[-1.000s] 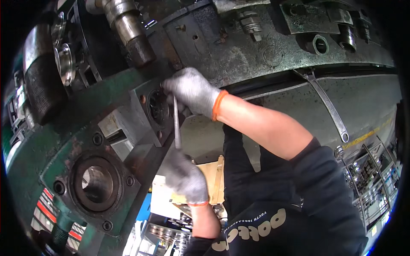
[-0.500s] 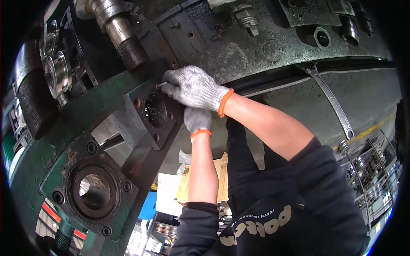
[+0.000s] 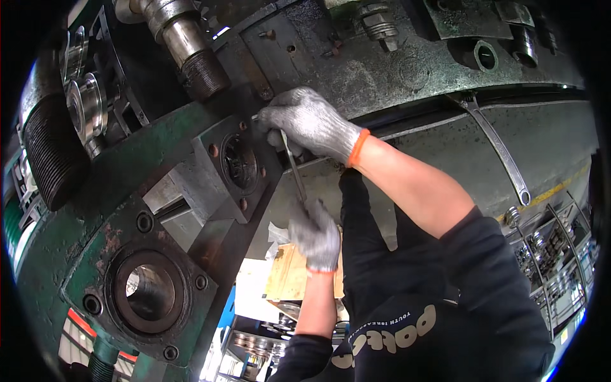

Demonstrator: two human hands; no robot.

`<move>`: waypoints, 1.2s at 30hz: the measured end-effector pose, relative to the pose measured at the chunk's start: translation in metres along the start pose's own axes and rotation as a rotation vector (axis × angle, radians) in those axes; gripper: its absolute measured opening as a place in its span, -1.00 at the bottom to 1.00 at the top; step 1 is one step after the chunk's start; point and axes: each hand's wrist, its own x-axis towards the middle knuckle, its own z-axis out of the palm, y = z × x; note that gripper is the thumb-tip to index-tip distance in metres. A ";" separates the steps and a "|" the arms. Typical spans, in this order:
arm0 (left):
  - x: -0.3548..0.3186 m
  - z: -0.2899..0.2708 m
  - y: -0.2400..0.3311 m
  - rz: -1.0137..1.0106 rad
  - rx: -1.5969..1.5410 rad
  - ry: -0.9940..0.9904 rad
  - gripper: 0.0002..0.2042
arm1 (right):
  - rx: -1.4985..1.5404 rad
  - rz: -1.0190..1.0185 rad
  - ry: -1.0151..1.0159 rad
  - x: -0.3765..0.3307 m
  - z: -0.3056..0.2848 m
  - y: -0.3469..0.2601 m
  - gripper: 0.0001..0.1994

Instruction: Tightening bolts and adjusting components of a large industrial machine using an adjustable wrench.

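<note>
My right hand point(image 3: 307, 124), in a grey knit glove with an orange cuff, is closed beside the upper right edge of a square metal block point(image 3: 213, 181). A small bright tip pokes out by its fingers; what they hold is mostly hidden. The block has a round greasy bore point(image 3: 239, 164) and corner holes. Below, my gloved left hand point(image 3: 316, 234) grips a slim dark metal rod point(image 3: 294, 169). The rod slants up, its bright upper end in front of my right fingers; I cannot tell whether they touch it.
A green machine frame carries a flanged round bushing point(image 3: 147, 290) at lower left. Threaded shafts point(image 3: 207, 75) jut out at upper left. A wrench point(image 3: 496, 145) hangs along the machine's edge at right. A wooden box point(image 3: 296, 270) and a wire rack point(image 3: 547, 274) stand below.
My left hand has dropped down from beneath the right and now shows the rod. My right hand has shifted slightly right. The whole view has moved a little.
</note>
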 end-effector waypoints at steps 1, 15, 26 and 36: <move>-0.005 -0.008 0.010 0.023 -0.088 0.094 -0.68 | -0.005 0.002 0.006 0.000 0.000 0.001 -0.76; 0.080 -0.066 0.141 -0.142 -0.340 0.619 -0.69 | 0.548 0.239 -0.061 0.028 0.031 -0.001 -0.77; 0.008 0.040 -0.067 -0.034 0.123 0.127 -0.72 | -0.496 -0.685 0.086 0.044 0.019 0.042 -0.76; 0.052 0.099 -0.070 0.049 0.139 0.032 -0.74 | -0.637 -0.706 0.182 0.033 0.008 0.041 -0.77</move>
